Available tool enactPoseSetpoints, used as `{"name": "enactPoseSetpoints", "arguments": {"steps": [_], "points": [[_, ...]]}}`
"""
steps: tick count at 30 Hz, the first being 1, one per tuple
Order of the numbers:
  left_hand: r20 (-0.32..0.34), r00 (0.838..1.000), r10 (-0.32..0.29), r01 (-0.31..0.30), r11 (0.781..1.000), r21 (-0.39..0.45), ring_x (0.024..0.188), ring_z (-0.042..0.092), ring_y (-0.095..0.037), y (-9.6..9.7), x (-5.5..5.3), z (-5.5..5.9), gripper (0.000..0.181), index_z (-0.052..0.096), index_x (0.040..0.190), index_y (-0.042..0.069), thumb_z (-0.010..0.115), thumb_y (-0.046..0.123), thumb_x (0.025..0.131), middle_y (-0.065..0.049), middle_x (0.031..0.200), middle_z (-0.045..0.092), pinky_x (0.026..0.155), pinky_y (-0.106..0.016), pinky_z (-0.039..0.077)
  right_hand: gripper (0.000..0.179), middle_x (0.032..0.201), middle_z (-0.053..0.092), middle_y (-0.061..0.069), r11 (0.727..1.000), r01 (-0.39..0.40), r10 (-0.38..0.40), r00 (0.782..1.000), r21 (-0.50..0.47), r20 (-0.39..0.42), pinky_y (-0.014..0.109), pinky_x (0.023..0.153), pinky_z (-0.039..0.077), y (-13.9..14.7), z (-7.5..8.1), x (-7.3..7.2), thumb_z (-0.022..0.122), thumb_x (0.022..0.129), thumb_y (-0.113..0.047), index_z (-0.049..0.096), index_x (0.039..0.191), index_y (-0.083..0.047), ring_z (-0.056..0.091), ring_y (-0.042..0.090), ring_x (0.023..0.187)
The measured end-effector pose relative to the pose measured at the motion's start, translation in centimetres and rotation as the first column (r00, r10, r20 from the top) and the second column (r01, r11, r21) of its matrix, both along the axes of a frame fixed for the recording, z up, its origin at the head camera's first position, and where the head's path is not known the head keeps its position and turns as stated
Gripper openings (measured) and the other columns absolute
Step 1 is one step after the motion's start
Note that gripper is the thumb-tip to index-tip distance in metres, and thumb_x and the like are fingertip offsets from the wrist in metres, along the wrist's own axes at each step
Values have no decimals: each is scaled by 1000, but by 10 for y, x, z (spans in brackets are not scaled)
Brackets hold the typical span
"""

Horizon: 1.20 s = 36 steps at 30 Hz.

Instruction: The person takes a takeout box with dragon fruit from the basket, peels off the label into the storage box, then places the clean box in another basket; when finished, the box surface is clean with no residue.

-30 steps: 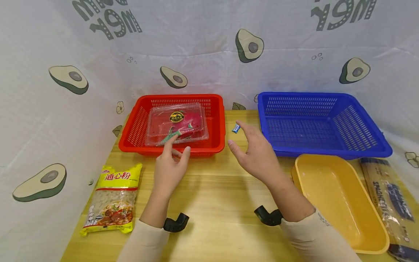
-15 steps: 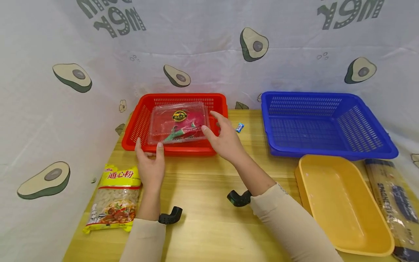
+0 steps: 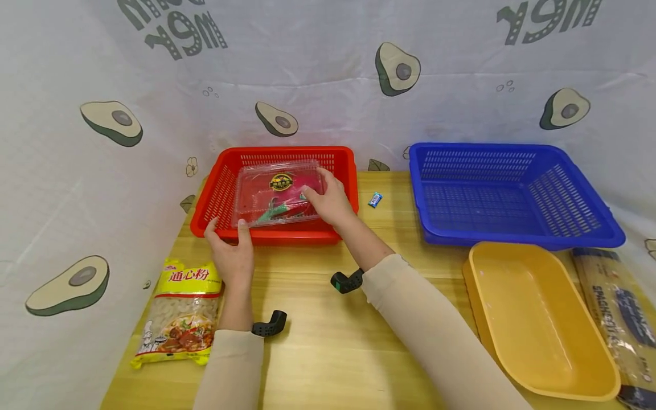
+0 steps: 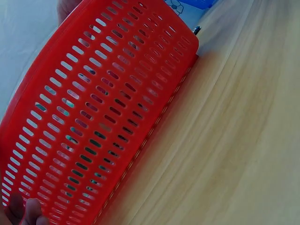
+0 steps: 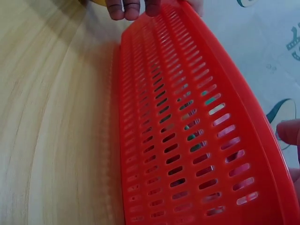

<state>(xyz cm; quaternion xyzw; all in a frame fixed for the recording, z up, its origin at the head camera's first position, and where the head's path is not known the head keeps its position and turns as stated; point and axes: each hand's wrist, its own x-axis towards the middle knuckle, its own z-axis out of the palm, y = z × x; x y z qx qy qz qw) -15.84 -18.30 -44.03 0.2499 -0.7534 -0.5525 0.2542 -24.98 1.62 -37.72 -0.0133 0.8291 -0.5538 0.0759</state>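
Observation:
In the head view a clear plastic clamshell box lies tilted inside the red basket. Through its lid shows a pink and green dragon fruit, under a round black-and-gold sticker. My right hand reaches over the box's right end, thumb above the lid and index finger at the right edge. At the front left corner my left hand has its thumb by the box's corner and its fingers spread at the basket rim. In the right wrist view, the left fingertips show outside the basket wall. The box's underside is hidden.
A small blue wrapped candy lies between the red basket and a blue basket. A yellow tub and a spaghetti pack sit at right. A yellow macaroni bag is at left.
My right hand has swung left from beside the candy to the box's right end. My left hand has shifted left and down to the basket's front left corner. The box stays in the basket.

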Motion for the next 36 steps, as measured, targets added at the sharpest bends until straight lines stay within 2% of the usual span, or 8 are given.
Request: {"name": "enactPoseSetpoints", "arguments": {"steps": [5,12,20,27,36], "points": [[-41,999,23,-22,999,26,136,50,-35,2,-2,-3,62,36,149,21,62,43,97,-19,150,50,118,-55,37,71,157,46,7,998,9,-5,998,-62,58,46,116,45,-3,-1,-5,66,99,-28,29,160,-25,49,28,138],[-47,998,29,-28,999,21,136,50,-35,0,-2,-6,61,37,149,20,61,43,97,-18,150,50,118,-55,37,70,159,43,7,998,0,7,994,-62,111,46,117,44,-5,-1,-4,66,99,-25,30,159,-29,46,28,141],[-67,998,15,-13,999,29,136,50,-35,-1,-1,-7,60,37,149,19,61,40,98,-17,150,49,119,-52,38,66,158,43,11,999,-47,49,990,-18,131,46,117,43,-7,-4,-3,64,100,-21,33,158,-25,45,30,139],[-77,997,8,-5,1000,29,137,49,-35,1,-3,-7,60,37,148,18,61,39,98,-15,152,48,119,-52,38,63,154,46,13,999,-52,51,988,3,144,45,118,43,-7,-4,-5,63,101,-20,36,157,-22,47,31,136],[-75,997,1,2,1000,31,138,48,-36,2,-5,-7,59,36,149,18,61,38,98,-16,153,47,118,-52,39,60,155,45,11,999,-43,41,983,8,182,46,117,44,-5,-2,-4,60,102,-20,36,157,-25,46,30,136]]}}
